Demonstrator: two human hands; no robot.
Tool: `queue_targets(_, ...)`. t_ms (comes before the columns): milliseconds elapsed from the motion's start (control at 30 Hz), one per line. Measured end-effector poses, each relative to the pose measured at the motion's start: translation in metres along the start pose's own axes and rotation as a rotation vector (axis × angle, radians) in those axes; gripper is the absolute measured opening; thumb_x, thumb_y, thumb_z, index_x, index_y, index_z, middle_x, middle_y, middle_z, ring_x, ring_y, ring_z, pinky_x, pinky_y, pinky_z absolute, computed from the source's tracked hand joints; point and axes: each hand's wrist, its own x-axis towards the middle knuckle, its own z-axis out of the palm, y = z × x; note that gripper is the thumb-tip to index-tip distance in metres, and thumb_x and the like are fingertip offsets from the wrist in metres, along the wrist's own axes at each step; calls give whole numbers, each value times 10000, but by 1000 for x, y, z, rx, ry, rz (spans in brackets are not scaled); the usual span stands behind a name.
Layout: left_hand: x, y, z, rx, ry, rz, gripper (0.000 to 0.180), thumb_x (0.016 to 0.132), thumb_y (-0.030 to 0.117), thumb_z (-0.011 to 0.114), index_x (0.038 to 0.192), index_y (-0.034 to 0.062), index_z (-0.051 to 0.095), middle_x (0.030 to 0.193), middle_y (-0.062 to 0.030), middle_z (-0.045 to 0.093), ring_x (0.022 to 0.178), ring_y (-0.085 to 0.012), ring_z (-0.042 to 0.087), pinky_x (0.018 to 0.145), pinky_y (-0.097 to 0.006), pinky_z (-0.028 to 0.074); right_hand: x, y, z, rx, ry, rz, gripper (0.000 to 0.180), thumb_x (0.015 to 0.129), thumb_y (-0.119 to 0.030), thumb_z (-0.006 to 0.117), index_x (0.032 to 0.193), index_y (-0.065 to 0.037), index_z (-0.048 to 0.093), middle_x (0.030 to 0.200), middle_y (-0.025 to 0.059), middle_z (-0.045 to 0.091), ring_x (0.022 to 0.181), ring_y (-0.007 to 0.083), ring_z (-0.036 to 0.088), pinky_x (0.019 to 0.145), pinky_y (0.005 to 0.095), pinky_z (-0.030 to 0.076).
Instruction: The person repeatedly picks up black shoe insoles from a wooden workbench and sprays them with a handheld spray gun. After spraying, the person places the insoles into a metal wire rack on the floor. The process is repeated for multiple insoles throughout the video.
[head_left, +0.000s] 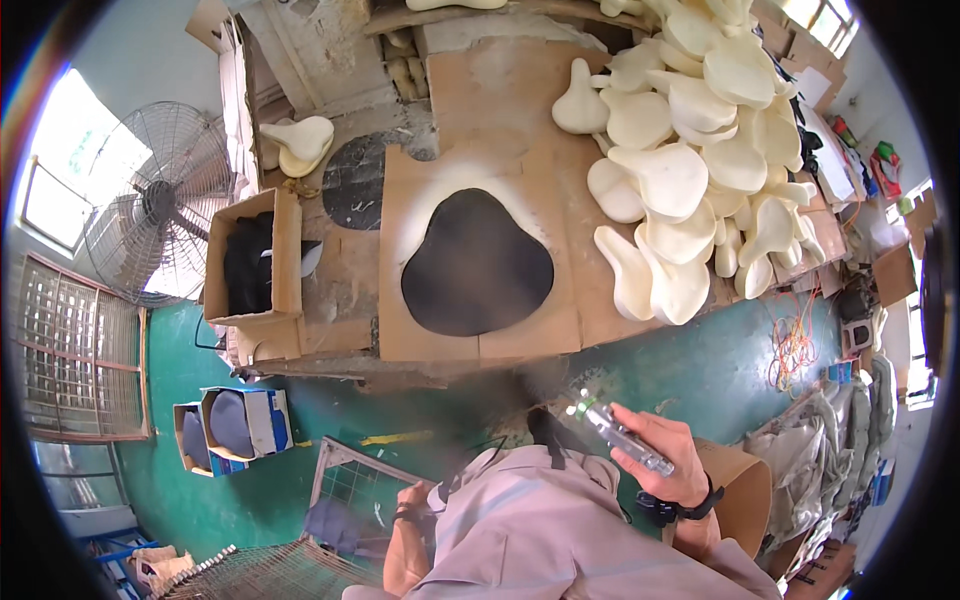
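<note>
Your right hand (668,452) is closed around a slim silvery spray gun with a clear barrel and greenish tip (620,436), fingers wrapped over its body, held close to your chest above the green floor (690,370). The tip points up and to the left of the hand, toward the edge of the workbench. A black band sits on that wrist.

Your left hand (412,505) hangs low beside your grey shirt, near the wire-mesh rack (350,490) just to its left; whether its fingers are spread or curled I cannot tell, since the hand is largely hidden by your sleeve and body.

Ahead of the right hand and a little to its left, a black pear-shaped saddle pad (478,264) lies flat on a brown cardboard sheet (520,335) ringed with pale overspray. Ahead and slightly to the right of that hand, a heap of cream foam saddle-shaped pads (690,150) covers the far end of the bench.

Well ahead and to the left of the left hand, an open brown cardboard box with dark pieces inside (252,262) stands on the bench corner, and beyond it a round metal cage fan (160,200). Lower, to the left of the same hand, small blue-and-white boxes holding dark pads (235,425) sit on the floor.
</note>
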Motion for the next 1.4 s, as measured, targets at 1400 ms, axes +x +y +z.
queue_targets(1400,49,-39,43,-1369,273,-60,376,943,181,698,1233,-47,623,958,-170,714,811,-304,722,693,-459,620,14,19,-4,34,155,9,523,830,-9,765,1327,36,607,1010,194,707,820,314,694,754,345,543)
